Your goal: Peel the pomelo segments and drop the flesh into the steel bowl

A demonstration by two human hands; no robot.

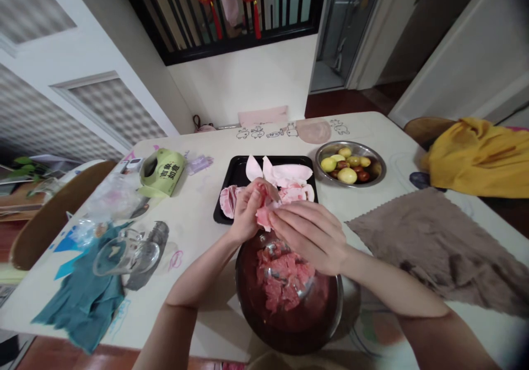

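Note:
Above a steel bowl [243, 315], my two hands meet over a pink piece of pomelo [264, 216]. My left hand [247, 211] is closed around it with the thumb on top. The fingertips of my right hand [309, 232] pinch the same piece from the other side. Inside the bowl lies a heap of loose pink pomelo flesh [283, 284]. Just beyond my hands is a black tray [225, 180]. It carries pale curved rind or membrane pieces [291, 173] and pink pomelo segments [228, 202], partly hidden by my hands.
Right of the tray stands a metal bowl of small green and red fruit [347, 166]. A brown cloth [430, 243] covers the table's right side. On the left are a glass pitcher [124, 251], a teal cloth [88, 293] and a green printed wrapper [163, 172].

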